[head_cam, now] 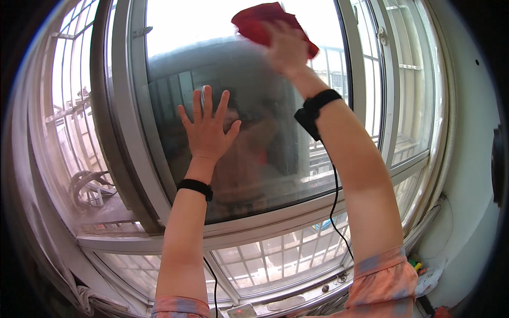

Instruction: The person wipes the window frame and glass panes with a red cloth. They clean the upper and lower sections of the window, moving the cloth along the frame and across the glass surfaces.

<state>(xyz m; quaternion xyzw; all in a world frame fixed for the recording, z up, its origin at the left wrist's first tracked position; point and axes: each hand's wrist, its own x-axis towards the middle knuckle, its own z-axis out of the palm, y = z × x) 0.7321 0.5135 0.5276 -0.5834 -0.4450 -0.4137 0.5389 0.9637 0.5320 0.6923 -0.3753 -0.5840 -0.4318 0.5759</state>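
Observation:
My right hand [289,49] presses a red cloth [254,24] flat against the upper right of a window pane [254,159]; the hand is blurred. Parts of the cloth stick out to the left and right of the fingers. Lower and to the left, my left hand [208,129] is spread on the same glass with nothing in it. The pane shows a dim reflection and a hazy surface. Black straps circle both wrists, and the right one carries a dark box with a black cable [334,206] hanging down.
A pale window frame [147,119] borders the pane, with a latch [381,35] on the right sash. Metal bars [270,262] stand outside. Below, a sill [286,304] holds small items. A curtain [32,179] hangs at the left, and a wall [473,131] rises at the right.

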